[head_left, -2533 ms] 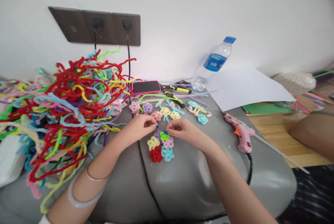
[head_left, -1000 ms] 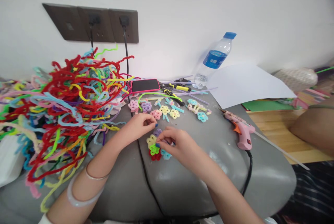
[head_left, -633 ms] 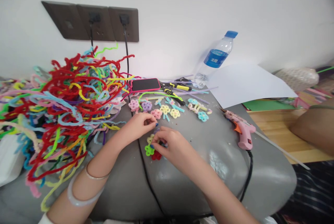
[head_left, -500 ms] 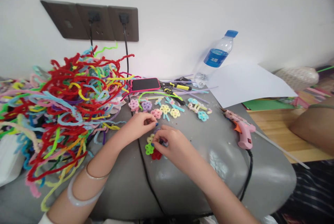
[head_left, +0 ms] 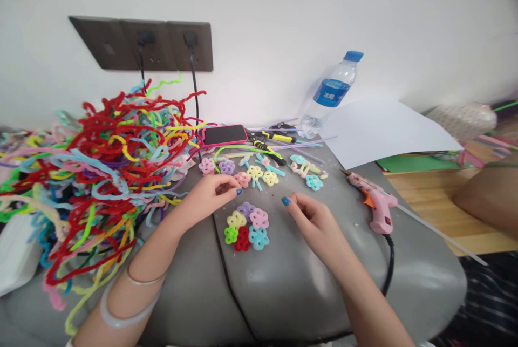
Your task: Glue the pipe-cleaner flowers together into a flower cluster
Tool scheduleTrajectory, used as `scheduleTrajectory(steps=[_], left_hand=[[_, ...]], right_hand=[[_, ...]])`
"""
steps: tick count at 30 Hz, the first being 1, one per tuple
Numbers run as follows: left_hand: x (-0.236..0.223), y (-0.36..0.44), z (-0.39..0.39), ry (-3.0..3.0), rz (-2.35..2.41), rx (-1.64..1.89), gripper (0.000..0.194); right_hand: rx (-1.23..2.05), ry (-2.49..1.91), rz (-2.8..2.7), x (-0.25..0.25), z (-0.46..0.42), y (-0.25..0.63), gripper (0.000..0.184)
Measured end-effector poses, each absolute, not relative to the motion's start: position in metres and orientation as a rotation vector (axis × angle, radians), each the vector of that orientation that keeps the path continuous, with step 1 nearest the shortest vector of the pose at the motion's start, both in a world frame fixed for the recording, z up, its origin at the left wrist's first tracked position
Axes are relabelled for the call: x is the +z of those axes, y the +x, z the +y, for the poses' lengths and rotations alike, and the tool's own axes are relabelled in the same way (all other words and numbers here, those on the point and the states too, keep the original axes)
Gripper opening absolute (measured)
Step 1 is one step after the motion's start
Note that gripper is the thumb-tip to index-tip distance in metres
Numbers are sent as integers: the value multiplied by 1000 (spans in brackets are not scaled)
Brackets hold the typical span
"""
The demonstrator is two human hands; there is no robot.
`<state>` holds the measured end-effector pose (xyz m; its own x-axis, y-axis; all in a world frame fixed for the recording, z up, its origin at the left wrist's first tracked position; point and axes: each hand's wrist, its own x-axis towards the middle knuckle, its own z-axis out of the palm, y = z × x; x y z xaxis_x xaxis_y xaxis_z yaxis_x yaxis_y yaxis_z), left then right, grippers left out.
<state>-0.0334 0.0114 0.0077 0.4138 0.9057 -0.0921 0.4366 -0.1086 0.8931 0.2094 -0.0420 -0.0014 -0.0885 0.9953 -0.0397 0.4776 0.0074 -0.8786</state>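
Observation:
A ring of small pipe-cleaner flowers lies on the grey surface between my hands: a purple flower (head_left: 246, 209), a pink flower (head_left: 259, 218), a light blue flower (head_left: 259, 238), a red flower (head_left: 242, 239), a green flower (head_left: 231, 235) and a yellow flower (head_left: 236, 219). Up and left of them rests my left hand (head_left: 216, 193), loosely curled with nothing visible in it, close to a salmon-pink flower (head_left: 242, 179). My right hand (head_left: 313, 220) hovers right of the ring, empty, its thumb apart from the bent fingers.
A tangled heap of pipe cleaners (head_left: 117, 158) fills the left. Behind lie a phone (head_left: 225, 135), pliers (head_left: 265, 146) and more flowers (head_left: 313, 182). At right are a pink glue gun (head_left: 376, 204) with its cord, white paper (head_left: 388, 126) and a water bottle (head_left: 334, 90).
My right hand has moved right, away from the flower ring, uncovering the pink and light blue flowers. My left hand has shifted only slightly.

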Motion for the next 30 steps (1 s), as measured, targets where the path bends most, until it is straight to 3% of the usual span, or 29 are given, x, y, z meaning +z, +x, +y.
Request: scheduleTrajectory(steps=[6,15,22,30], left_hand=[[9,-50,-11,1684,1330,668,23],[9,-52,-62,1639,1532,404,23],[11,-39,-65,1662,1580,370,17],[20,-53,-49,1560,1452,506,24]], right_hand=[[1121,-1561,-1673,-16,-59,225,52],[1150,-1501,-1772,-24,-65,233,49],[1150,-1463,-1816,-28,-68,237,46],[1159,-1446,-1829,-30,-67,237,44]])
